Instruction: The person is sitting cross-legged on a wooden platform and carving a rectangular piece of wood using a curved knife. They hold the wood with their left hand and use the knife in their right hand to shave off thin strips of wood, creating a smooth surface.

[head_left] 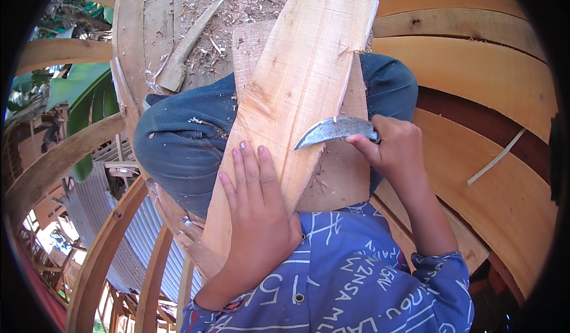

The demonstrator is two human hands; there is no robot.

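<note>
Across my lap, tilted from lower left to upper right, lies a pale wooden board (297,66) with a knot on its left side and a rough, notched right edge. My left hand (252,184) rests flat on its near end, fingers stretched out. In my right hand (395,149) is a knife with a broad curved blade (332,130), its handle hidden in the closed fingers. The blade lies over the board's right edge, its tip pointing left. A second, browner board (341,178) is partly covered beneath the pale one.
Shavings (225,6) litter the plank floor ahead, where a narrow wood strip (196,42) lies. Wide curved planks (457,83) form a wall on my right, with a thin stick (496,157) against it. Curved wooden ribs (101,262) stand at left, with corrugated metal sheets (107,214) beyond.
</note>
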